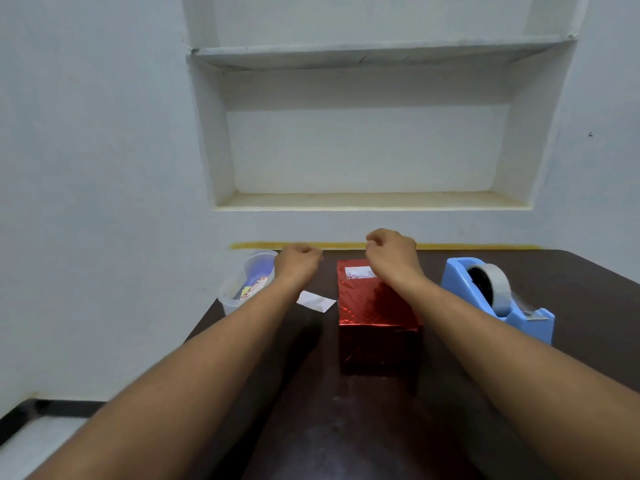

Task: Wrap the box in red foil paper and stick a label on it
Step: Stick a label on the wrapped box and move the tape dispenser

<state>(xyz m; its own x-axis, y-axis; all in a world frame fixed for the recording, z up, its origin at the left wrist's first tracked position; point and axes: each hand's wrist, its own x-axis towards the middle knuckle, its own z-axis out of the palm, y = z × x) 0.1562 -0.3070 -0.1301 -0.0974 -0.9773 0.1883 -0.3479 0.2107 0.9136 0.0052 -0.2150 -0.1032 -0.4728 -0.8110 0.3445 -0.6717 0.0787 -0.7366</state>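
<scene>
Sits upright near the middle of the dark brown wooden table: one rectangular box wrapped in shiny red foil paper, its top face bearing one small white printed label at the far edge. Lies just below and slightly behind the right hand, whose wrist and forearm cross over the box's far right corner; impossible to tell whether the wrist touches the foil. Stands well to the right of the left hand, apart from it.

Right hand: fingers curled inward into a loose fist, raised above the far end of the box, nothing visibly held. Left hand: likewise clenched, fingers tucked under, hovering over the table's far left part, nothing visible in its grasp.

Between the left forearm and the box, flat on the table: one small white slip of paper. At the far left corner: one clear round plastic tub with blue and printed items inside, contents too blurred to count. To the right of the box: one light blue plastic tape dispenser carrying one roll of whitish tape. Two bare forearms in all.
</scene>
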